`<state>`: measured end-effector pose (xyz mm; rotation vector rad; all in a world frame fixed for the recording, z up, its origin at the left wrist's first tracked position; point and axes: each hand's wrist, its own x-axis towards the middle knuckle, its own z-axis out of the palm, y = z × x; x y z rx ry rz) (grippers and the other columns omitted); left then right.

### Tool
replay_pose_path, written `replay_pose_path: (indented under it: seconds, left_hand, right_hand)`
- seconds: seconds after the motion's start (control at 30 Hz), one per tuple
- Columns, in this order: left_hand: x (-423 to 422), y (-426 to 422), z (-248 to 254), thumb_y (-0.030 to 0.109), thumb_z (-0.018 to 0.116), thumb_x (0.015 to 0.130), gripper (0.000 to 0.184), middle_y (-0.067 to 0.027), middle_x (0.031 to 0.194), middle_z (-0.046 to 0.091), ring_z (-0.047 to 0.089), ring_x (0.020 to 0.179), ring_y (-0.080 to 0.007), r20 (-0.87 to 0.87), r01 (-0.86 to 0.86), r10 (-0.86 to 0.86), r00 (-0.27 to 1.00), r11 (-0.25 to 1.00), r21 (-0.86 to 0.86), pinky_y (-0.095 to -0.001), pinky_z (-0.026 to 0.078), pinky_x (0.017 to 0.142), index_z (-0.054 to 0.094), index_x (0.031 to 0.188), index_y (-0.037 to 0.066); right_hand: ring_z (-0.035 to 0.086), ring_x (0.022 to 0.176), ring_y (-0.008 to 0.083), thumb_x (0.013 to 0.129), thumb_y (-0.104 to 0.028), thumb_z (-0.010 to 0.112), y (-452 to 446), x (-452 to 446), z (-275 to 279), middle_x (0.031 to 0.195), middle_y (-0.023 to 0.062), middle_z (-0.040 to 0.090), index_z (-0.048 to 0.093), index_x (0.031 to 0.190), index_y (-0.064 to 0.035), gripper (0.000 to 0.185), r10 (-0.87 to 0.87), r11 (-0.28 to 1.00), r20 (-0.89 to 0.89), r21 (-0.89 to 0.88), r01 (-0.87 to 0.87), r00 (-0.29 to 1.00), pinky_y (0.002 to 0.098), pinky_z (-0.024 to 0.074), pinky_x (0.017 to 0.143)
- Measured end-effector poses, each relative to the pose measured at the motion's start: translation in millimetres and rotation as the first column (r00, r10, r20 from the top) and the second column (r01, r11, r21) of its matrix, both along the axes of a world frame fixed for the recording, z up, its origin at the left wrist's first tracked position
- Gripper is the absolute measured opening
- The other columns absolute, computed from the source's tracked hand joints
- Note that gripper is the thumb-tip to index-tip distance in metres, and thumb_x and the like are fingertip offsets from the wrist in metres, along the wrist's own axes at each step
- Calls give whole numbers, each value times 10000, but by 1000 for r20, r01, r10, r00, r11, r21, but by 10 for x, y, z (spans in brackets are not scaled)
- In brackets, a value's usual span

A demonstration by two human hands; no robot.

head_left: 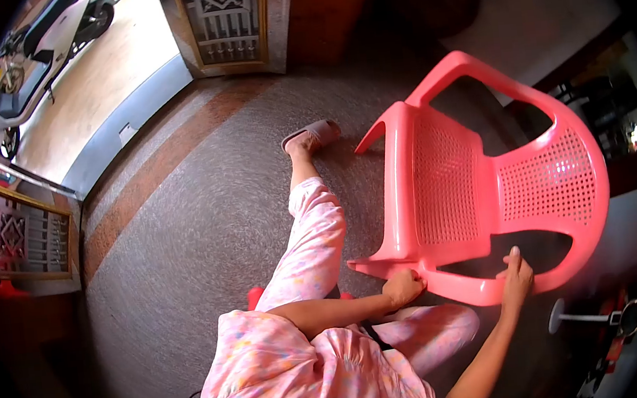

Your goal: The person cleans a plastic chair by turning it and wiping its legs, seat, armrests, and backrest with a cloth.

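A pink plastic armchair (445, 179) with a perforated seat and back is to my front right, turned so that its backrest points to the right. My left hand (404, 288) reaches across my lap, its fingers closed on the front end of the near armrest. Farther back along that same armrest, my right hand (518, 272) grips the rail near the backrest. Its thumb and a fingertip show above the rail, while the other fingers are partly hidden.
Grey speckled floor (182, 212) surrounds my slippered foot (312, 134). At upper left, a scooter (44, 53) stands outside the doorway, beyond a raised sill (128, 129). A round-headed object (630, 317) on a white stand is at lower right. Something red shows beneath me.
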<state>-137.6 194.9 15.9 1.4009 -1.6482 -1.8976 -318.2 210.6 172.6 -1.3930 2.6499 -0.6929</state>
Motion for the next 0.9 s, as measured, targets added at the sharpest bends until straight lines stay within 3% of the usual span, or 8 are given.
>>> replay_pose_path:
  seconds: [0.43,0.67,0.9]
  left_hand:
    - [-104,54,-174,297,543,736,320,-228,779,612,612,760,-355,-69,-41,40,997,999,-19,-433,464,711,636,779,-6]
    - [-2,-23,267,349,564,759,332,-172,814,628,614,790,-309,-163,69,-68,984,998,1,-418,463,681,624,812,28]
    - [-16,-65,86,300,590,716,277,-184,826,628,620,799,-314,-85,21,-25,996,999,-48,-418,477,703,658,818,52]
  right_hand:
    - [515,464,198,872,-505,410,-8,25,-9,449,112,515,621,774,30,583,23,999,20,-47,-22,1000,335,400,530]
    - [508,463,195,873,-500,410,-13,63,20,446,103,512,620,764,17,569,15,1000,-4,-23,-15,1000,336,397,531]
    - [515,472,208,875,-483,417,-6,13,-9,482,122,527,611,773,39,567,25,999,20,-29,-25,999,337,398,536]
